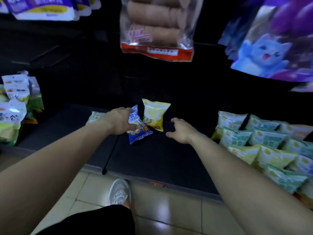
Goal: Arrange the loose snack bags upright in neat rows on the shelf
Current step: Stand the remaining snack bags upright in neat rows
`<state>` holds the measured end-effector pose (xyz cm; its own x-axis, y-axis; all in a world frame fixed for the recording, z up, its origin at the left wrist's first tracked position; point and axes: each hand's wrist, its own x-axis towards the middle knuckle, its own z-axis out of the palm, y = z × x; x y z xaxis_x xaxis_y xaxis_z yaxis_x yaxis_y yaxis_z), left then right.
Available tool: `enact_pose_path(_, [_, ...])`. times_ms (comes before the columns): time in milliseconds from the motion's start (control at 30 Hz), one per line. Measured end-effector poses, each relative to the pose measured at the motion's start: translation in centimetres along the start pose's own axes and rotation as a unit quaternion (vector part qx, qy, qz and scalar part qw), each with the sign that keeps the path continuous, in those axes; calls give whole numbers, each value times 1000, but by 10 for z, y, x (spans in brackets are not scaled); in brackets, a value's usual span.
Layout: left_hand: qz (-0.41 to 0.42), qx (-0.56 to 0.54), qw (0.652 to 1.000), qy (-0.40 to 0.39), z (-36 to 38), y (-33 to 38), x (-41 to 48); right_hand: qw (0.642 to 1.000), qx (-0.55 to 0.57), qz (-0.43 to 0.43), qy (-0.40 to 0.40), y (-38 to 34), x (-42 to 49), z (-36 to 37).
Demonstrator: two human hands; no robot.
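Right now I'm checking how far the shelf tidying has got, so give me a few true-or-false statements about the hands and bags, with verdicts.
1. The left hand grips the blue bag. True.
2. The right hand holds the yellow bag. False: its fingers are spread and hold nothing, and the yellow bag is apart from it.
3. The yellow bag is farther back on the dark shelf than the blue bag. True.
4. Two shoes show on the tiled floor. False: only one white shoe shows.
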<state>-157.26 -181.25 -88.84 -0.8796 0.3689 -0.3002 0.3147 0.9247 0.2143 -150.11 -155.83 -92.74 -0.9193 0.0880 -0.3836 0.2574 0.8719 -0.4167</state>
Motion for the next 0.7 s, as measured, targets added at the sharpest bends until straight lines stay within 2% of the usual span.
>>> enact_pose_path(267, [-61,-143,987,28,58,-53,57,987,123,86,49,4,114,58])
enact_pose_path(467, [-102,-218,970,36,109,-65,79,939,291,125,132,-6,171,87])
enact_pose_path(567, [-108,-235,965,39,119,-67,82,918,347,114,153,-8,182,94])
enact_pose_path(700, [-105,-237,965,48,114,-69,79,918,343,98,176,-4,168,92])
